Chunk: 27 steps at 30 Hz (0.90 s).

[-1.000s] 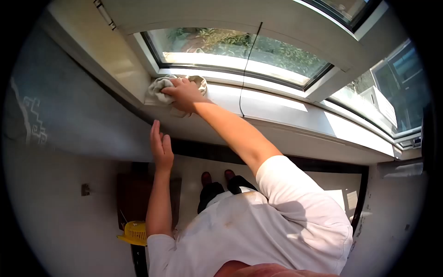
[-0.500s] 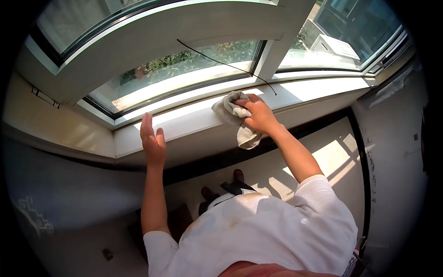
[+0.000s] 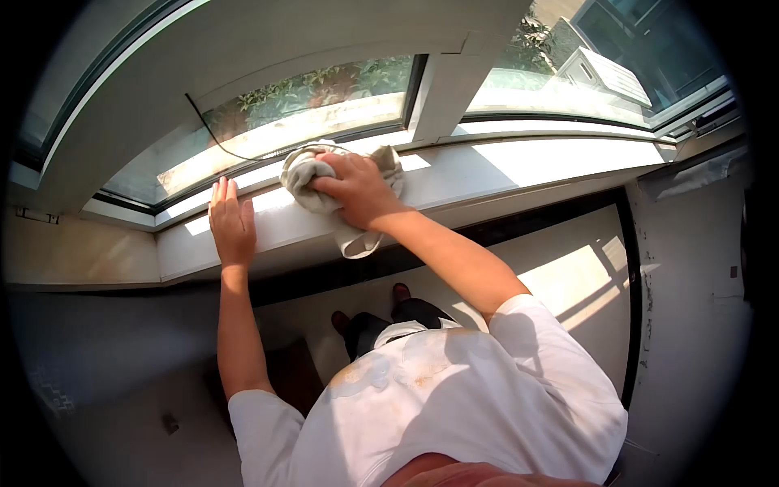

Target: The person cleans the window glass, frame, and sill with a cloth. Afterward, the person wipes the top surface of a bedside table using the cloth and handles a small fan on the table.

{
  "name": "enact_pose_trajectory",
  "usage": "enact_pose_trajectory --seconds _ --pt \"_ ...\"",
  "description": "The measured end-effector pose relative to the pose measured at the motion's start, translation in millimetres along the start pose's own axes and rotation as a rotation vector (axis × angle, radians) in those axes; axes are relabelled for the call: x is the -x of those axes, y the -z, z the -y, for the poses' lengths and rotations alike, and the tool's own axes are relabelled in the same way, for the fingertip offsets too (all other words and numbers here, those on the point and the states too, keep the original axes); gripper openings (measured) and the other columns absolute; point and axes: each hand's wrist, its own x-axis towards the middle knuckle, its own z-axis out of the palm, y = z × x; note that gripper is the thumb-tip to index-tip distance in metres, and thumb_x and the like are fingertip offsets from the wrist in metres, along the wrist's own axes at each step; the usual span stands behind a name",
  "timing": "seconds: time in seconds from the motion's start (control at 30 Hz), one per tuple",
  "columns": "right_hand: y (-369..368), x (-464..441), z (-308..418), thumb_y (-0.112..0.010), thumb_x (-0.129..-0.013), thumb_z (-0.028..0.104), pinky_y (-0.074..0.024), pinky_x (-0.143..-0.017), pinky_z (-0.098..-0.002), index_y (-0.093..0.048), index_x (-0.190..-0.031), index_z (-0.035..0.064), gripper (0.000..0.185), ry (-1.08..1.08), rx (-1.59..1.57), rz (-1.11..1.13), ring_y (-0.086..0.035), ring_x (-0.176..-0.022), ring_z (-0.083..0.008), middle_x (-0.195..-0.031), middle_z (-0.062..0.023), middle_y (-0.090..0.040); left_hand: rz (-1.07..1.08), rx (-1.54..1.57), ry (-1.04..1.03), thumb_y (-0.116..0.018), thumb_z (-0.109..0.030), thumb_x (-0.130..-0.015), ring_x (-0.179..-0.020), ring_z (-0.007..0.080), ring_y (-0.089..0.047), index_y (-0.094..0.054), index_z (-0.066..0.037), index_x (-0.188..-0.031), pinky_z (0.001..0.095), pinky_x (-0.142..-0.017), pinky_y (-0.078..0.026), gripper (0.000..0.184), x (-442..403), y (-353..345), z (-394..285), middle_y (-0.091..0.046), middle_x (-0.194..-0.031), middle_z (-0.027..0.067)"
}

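A crumpled light-grey cloth (image 3: pixel 304 180) is in my right hand (image 3: pixel 361 188), bunched under the fingers against the white window sill (image 3: pixel 462 174). One end of the cloth droops over the sill's front edge. To the left, my left hand (image 3: pixel 233 226) rests at the sill near the lower window frame, its fingers stretched out and holding nothing. A thin dark cord (image 3: pixel 213 136) hangs in front of the glass, and its lower end runs toward the cloth.
Behind the sill stand the low window pane (image 3: pixel 324 101) and a second pane (image 3: pixel 552 97) to the right. A window latch (image 3: pixel 714 120) is at the far right. Below the sill lies the pale floor (image 3: pixel 568 276) with a dark border, where my feet stand.
My right hand has moved left along the sill with the cloth, closer to my left hand. The view has shifted, and the cord now appears further left.
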Motion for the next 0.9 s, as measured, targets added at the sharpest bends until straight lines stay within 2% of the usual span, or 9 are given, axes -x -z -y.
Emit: enact_pose_trajectory --seconds 0.13,0.23,0.4,0.5,0.63,0.7,0.77,0.83,0.9 --pt "40.3 52.0 19.7 -0.068 -0.062 0.003 -0.0404 -0.091 -0.0404 -0.062 -0.110 0.0202 0.052 -0.002 -0.271 0.220 -0.051 -0.109 -0.0312 -0.123 -0.0096 -0.049 0.042 -0.036 -0.009 -0.052 -0.020 -0.090 -0.133 0.0367 -0.032 -0.041 0.002 -0.133 0.0462 -0.110 -0.023 0.050 4.6 0.8 0.3 -0.039 -0.140 0.0220" --pt "135.8 84.1 9.6 -0.065 -0.068 0.000 -0.0411 -0.097 -0.0382 -0.061 -0.115 0.0146 0.049 -0.348 -0.643 0.373 -0.051 -0.114 -0.0331 -0.121 -0.0148 -0.054 0.026 -0.057 -0.028 -0.053 -0.016 -0.087 -0.133 0.0392 -0.031 -0.039 0.005 -0.133 0.0459 -0.111 -0.023 0.052 4.8 -1.4 -1.1 -0.037 -0.140 0.0246" --pt "301.2 21.7 -22.5 -0.075 -0.069 0.003 -0.0414 -0.096 -0.0408 -0.054 -0.115 0.0046 0.050 0.172 0.022 -0.616 -0.052 -0.113 -0.0353 -0.121 -0.0218 -0.051 0.043 -0.041 0.001 -0.056 -0.013 -0.083 -0.133 0.0407 -0.028 -0.038 0.006 -0.132 0.0468 -0.110 -0.025 0.055 6.1 0.9 -7.0 -0.034 -0.141 0.0262" --pt "384.1 -71.5 -31.2 -0.069 -0.074 0.000 -0.0413 -0.096 -0.0372 -0.047 -0.128 0.0063 0.059 0.332 -0.021 -1.029 -0.051 -0.114 -0.0274 -0.123 -0.0114 -0.049 0.019 -0.031 -0.022 -0.057 -0.011 -0.082 -0.133 0.0409 -0.029 -0.040 0.006 -0.130 0.0465 -0.110 -0.026 0.054 6.3 -7.7 3.4 -0.034 -0.140 0.0262" --pt "478.9 -216.5 -12.7 -0.065 -0.072 0.009 -0.0319 -0.103 -0.0430 -0.049 -0.131 0.0185 0.062 0.493 0.468 -1.089 -0.038 -0.122 -0.0374 -0.136 -0.0162 -0.036 0.016 -0.002 -0.006 -0.057 -0.010 -0.081 -0.131 0.0418 -0.032 -0.042 0.006 -0.129 0.0468 -0.110 -0.026 0.053 4.4 -3.9 -0.4 -0.037 -0.138 0.0266" --pt "459.3 -247.5 -37.9 -0.060 -0.072 0.003 -0.0326 -0.102 -0.0445 -0.043 -0.135 0.0114 0.065 0.318 0.878 -1.081 -0.036 -0.124 -0.0402 -0.137 -0.0208 -0.034 -0.006 0.008 -0.019 -0.057 -0.010 -0.081 -0.130 0.0418 -0.033 -0.043 0.006 -0.127 0.0468 -0.109 -0.027 0.051 4.8 -3.3 -1.1 -0.039 -0.137 0.0267" --pt "422.7 -240.0 -37.0 -0.058 -0.072 -0.002 -0.0370 -0.099 -0.0445 -0.043 -0.134 0.0086 0.064 0.330 0.984 -1.175 -0.038 -0.123 -0.0394 -0.136 -0.0232 -0.035 0.001 0.032 0.013 -0.056 -0.010 -0.082 -0.129 0.0419 -0.035 -0.045 0.006 -0.126 0.0467 -0.109 -0.028 0.048 4.4 -0.5 -2.8 -0.040 -0.135 0.0268" --pt "421.3 -229.8 -43.7 -0.073 -0.066 0.007 -0.0391 -0.095 -0.0478 -0.043 -0.132 0.0126 0.072 0.245 0.863 -1.013 -0.043 -0.120 -0.0367 -0.137 -0.0192 -0.036 -0.068 0.051 -0.028 -0.056 -0.010 -0.082 -0.127 0.0423 -0.038 -0.047 0.006 -0.123 0.0468 -0.107 -0.030 0.045 6.1 -7.1 4.2 -0.044 -0.132 0.0277" --pt "387.6 -207.6 -55.4 -0.065 -0.065 0.005 -0.0329 -0.097 -0.0556 -0.047 -0.131 0.0159 0.069 0.281 0.716 -1.063 -0.034 -0.125 -0.0440 -0.138 -0.0198 -0.034 -0.091 0.068 -0.045 -0.056 -0.011 -0.082 -0.127 0.0420 -0.038 -0.048 0.007 -0.121 0.0469 -0.107 -0.030 0.043 5.5 -12.3 9.0 -0.044 -0.131 0.0280"
